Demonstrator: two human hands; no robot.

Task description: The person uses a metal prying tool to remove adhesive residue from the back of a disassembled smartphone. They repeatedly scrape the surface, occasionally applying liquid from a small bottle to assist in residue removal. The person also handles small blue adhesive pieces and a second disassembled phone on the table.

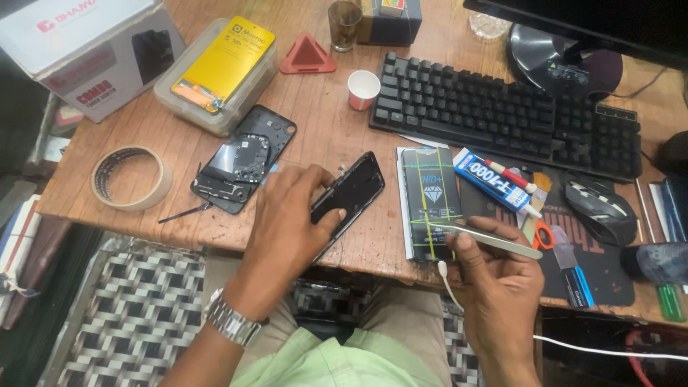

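The left hand (287, 222) hides the phone screen's (351, 192) near end; the monitor (609, 21) is cut off.

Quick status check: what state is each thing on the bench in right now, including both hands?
Left hand: gripping black phone screen panel, tilted on the desk edge.
Right hand: holding silver metal tweezers.
Opened black phone body: back off, insides exposed, lying flat.
Small white paper cup: upright.
Blue-and-white glue tube: lying flat, capped.
Beige tape roll: lying flat.
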